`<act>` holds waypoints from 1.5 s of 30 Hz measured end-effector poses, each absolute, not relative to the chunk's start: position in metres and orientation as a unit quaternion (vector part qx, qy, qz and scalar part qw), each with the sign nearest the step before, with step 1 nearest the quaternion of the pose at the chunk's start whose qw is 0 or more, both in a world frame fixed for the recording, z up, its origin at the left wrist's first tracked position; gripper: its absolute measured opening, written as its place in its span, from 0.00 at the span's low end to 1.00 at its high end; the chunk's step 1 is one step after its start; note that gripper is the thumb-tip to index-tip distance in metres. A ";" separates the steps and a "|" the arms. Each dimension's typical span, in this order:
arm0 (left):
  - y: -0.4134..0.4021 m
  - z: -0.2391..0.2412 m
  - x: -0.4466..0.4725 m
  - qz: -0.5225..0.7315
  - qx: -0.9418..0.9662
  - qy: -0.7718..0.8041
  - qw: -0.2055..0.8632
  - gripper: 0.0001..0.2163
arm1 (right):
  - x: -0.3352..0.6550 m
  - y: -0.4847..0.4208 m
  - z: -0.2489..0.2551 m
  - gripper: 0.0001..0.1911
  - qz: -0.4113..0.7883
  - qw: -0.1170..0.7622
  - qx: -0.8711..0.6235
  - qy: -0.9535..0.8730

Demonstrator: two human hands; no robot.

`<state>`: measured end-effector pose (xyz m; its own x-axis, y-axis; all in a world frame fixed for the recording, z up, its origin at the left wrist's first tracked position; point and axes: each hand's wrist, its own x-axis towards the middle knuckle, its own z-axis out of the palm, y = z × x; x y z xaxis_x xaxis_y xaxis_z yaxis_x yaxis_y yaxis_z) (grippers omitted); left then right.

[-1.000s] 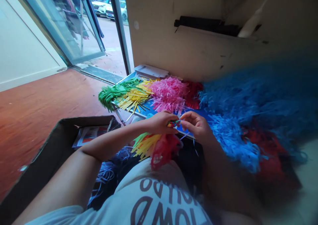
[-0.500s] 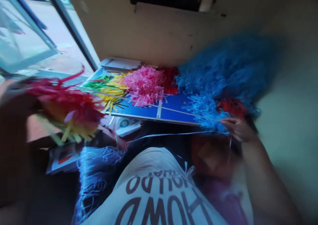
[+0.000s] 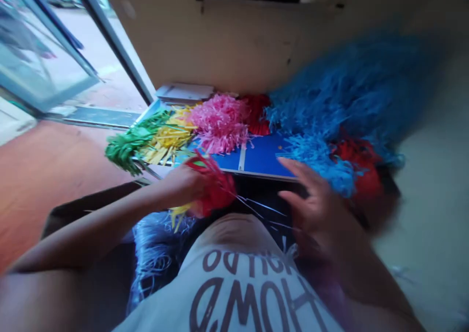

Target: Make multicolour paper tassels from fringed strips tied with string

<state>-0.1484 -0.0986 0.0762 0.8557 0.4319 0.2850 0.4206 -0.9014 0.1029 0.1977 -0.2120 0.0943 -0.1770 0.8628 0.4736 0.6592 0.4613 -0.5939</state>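
My left hand [image 3: 190, 183] is closed around a bundle of red and yellow fringed strips [image 3: 218, 188], held just in front of my lap. Thin pale strings [image 3: 258, 206] trail from the bundle towards the right. My right hand [image 3: 311, 195] is open near the table's front edge, thumb and fingers apart, with nothing visible between them. Close to its fingers lies a light blue fringe pile [image 3: 311, 158] on the blue table [image 3: 264, 157]. A hank of whitish-blue strings [image 3: 152, 249] hangs beside my left leg.
Along the table lie green [image 3: 135, 139], yellow [image 3: 172, 134] and pink fringe piles [image 3: 222, 119]. A large blue fringe heap [image 3: 351, 90] fills the back right, with red fringe [image 3: 357, 158] beside it. White papers [image 3: 185, 92] rest at the back. A doorway [image 3: 117, 53] stands at left.
My left hand has swung the red and yellow bundle from the far left to in front of my lap. My right hand has let go of the string and opened, moving slightly left.
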 end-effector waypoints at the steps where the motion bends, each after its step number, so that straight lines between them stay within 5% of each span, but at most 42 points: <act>1: -0.102 0.082 -0.144 0.128 0.969 0.212 -0.011 0.06 | 0.167 -0.194 0.089 0.28 0.166 0.405 -0.453 -0.777; 6: -0.105 0.096 -0.128 0.086 0.958 0.227 -0.152 0.08 | 0.102 -0.138 0.070 0.24 0.367 0.467 -0.397 -0.700; 9: -0.105 0.094 -0.134 0.081 0.953 0.258 -0.139 0.09 | 0.088 -0.136 0.059 0.26 0.399 0.496 -0.393 -0.664; 13: -0.106 0.093 -0.138 0.103 0.953 0.271 -0.090 0.08 | 0.076 -0.133 0.047 0.32 0.526 0.399 -0.375 -0.651; 20: -0.099 0.092 -0.141 0.125 0.953 0.271 -0.045 0.12 | 0.117 -0.114 0.064 0.19 0.586 0.293 -0.399 -0.642; 25: -0.096 0.081 -0.129 0.204 0.918 0.330 0.081 0.12 | 0.108 -0.114 0.066 0.27 0.528 0.427 -0.433 -0.593; 30: -0.091 0.078 -0.095 0.398 0.753 0.433 0.294 0.16 | 0.067 -0.115 0.034 0.47 0.432 0.399 -0.407 -0.699; 34: -0.074 0.068 -0.073 0.434 0.581 0.429 0.539 0.21 | 0.057 -0.109 0.005 0.32 0.500 0.458 -0.426 -0.599; 37: -0.070 0.050 -0.064 0.453 0.525 0.427 0.580 0.35 | 0.065 -0.104 -0.001 0.22 0.510 0.533 -0.460 -0.493; 45: -0.100 -0.004 -0.051 0.480 0.447 0.298 0.694 0.44 | 0.069 -0.102 0.000 0.25 0.525 0.602 -0.471 -0.375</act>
<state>-0.0511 -0.0995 -0.0037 0.3620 0.9321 0.0158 -0.4007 0.1403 0.9054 0.0693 -0.1024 -0.0002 0.1682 0.9848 -0.0432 -0.2779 0.0053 -0.9606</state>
